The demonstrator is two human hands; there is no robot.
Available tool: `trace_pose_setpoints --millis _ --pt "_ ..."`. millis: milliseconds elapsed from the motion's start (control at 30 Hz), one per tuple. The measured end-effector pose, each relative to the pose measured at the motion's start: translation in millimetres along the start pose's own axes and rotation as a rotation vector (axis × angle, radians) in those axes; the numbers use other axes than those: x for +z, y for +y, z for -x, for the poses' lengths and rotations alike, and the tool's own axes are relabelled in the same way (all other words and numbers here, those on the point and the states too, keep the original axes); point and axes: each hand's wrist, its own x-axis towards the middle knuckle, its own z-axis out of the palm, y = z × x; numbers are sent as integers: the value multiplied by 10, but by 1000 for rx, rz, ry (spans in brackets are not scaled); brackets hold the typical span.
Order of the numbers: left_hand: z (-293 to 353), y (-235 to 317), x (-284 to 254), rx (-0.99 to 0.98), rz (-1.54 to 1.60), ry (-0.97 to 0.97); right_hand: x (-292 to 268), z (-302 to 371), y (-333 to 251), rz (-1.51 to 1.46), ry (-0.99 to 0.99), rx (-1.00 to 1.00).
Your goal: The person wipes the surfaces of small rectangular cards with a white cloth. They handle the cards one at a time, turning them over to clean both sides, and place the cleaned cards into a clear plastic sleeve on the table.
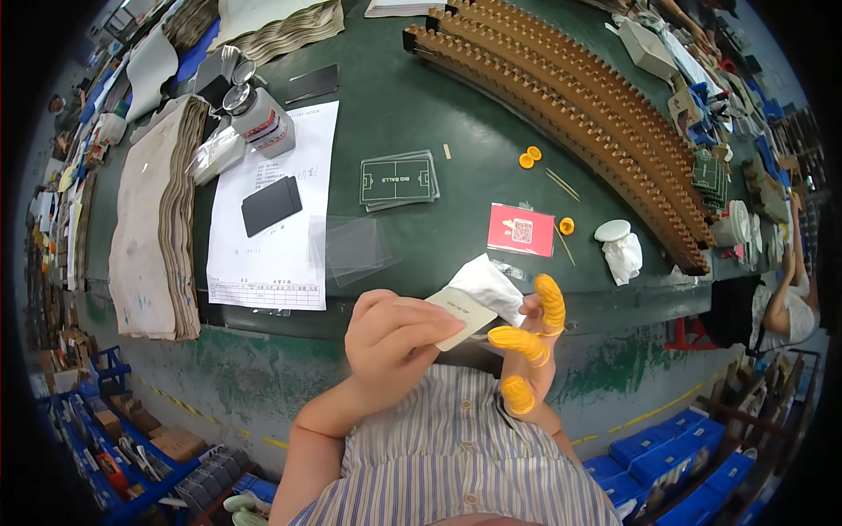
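Observation:
A pale cream card (462,317) with small dark print is pinched between the thumb and fingers of my left hand (395,337), tilted in front of my shirt. My right hand (537,351) is beside it, its fingers spread, with yellow finger cots (519,343) on several of them. Just behind the card lies a white cloth (488,282) at the table edge. It reaches close to the right fingers; whether they touch it is hidden. Beyond it are a red card (521,230) with a square code and a stack of dark green cards (396,181) with white line drawings.
Clear film sheets (353,249) lie near a printed paper (309,167) bearing black cards (272,207) and a grey bottle (260,119). Loose yellow finger cots (530,158), thin sticks (563,183) and a cloth-wrapped pad (619,251) sit right. Long slotted brown racks (561,88) curve behind.

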Motion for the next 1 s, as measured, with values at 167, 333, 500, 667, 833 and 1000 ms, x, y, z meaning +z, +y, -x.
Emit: trace_pose_setpoints --millis 167,333,500,667,833,1000 --pt "48 -9 41 -165 173 53 26 -45 -14 67 11 -69" --pt "138 -32 89 -270 278 101 -21 -76 -4 157 -45 -130" --pt "153 -31 99 -275 288 107 -13 -96 -27 169 -92 -114" --pt "154 -28 102 -273 275 90 -18 -111 -29 174 -109 -134" --pt "146 -14 97 -266 275 85 -19 -133 -39 215 -129 -119" --pt "147 -31 107 -251 276 93 -40 -147 -37 169 -138 -99"
